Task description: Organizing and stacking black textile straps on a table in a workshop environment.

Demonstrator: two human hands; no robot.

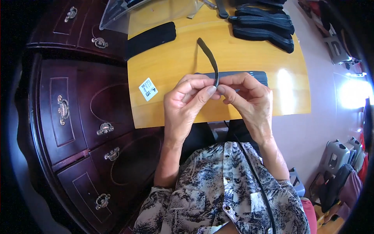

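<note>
Both hands meet over the front of a yellow wooden table, pinching one end of a dark, narrow strap (210,56). My left hand (186,99) grips it between thumb and forefinger. Thumb to thumb with it, my right hand (249,97) pinches the same end. The strap's other end rises freely, curving away to the upper left. Behind the fingers lies a flat dark grey strip (253,77), partly hidden by both hands. To the left of my left hand is a white square label (148,89) with black print.
Several black padded bands (265,33) are piled at the table's far right. A black flat fabric piece (152,40) lies far left, near a clear plastic box (152,13). Dark wooden drawers (70,105) border the table's left side. Grey stools (337,156) stand across the floor at right.
</note>
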